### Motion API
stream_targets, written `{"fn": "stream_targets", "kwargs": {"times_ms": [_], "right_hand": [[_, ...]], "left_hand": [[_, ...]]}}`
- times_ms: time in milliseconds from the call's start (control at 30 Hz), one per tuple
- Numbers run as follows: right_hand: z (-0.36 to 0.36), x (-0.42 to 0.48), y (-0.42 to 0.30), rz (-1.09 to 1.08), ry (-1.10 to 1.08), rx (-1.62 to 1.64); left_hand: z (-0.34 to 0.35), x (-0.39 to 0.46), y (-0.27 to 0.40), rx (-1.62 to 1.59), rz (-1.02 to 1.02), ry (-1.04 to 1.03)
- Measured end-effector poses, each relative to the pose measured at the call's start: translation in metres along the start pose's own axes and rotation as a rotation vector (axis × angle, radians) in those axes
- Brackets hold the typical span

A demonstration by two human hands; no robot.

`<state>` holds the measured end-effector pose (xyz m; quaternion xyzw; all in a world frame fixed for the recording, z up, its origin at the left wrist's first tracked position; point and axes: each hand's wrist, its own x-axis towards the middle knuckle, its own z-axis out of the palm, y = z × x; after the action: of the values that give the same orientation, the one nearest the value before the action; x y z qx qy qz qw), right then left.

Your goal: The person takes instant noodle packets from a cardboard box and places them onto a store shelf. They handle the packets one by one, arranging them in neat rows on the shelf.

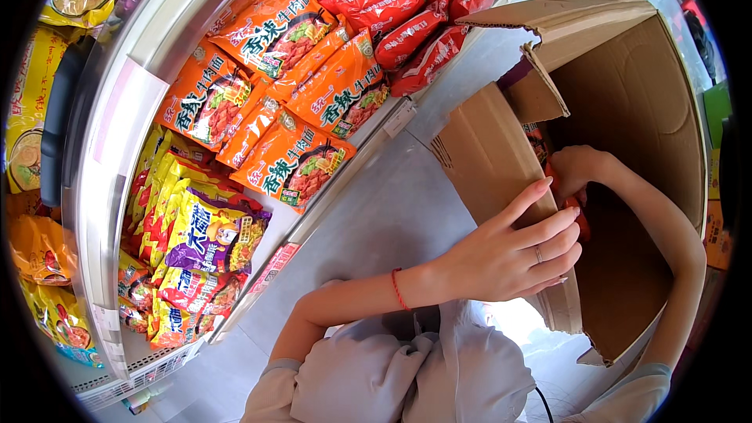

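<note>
A large open cardboard box is tilted at the right, its flaps spread. My left hand, with a red cord bracelet and a ring, rests its fingers over the edge of a box flap. Inside the box, my right hand has its fingers bent at an orange-red noodle packet, partly hidden by the flap; whether it grips the packet is unclear. To the left, orange bags of instant noodles lie stacked on a store shelf.
Red packets fill the shelf's far part, and yellow and purple noodle bags its near part. A price rail edges the shelf. An upper shelf with more bags stands at the left. Grey tiled floor shows between shelf and box.
</note>
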<state>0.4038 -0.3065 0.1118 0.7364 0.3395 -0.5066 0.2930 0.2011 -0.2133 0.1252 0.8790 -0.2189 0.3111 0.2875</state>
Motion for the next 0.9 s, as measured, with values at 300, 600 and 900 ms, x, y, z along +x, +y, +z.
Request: {"fn": "stream_targets", "kwargs": {"times_ms": [300, 600, 900], "right_hand": [[-0.074, -0.165, 0.049, -0.164, 0.347, 0.238], [-0.050, -0.162, 0.064, -1.315, 0.788, 0.993], [-0.066, -0.137, -0.046, -0.859, 0.383, 0.964]], "left_hand": [[-0.007, 0.001, -0.020, -0.038, -0.038, -0.032], [-0.036, -0.027, -0.028, -1.209, -0.672, 0.213], [-0.048, -0.058, -0.025, -1.653, -1.002, 0.531]]}}
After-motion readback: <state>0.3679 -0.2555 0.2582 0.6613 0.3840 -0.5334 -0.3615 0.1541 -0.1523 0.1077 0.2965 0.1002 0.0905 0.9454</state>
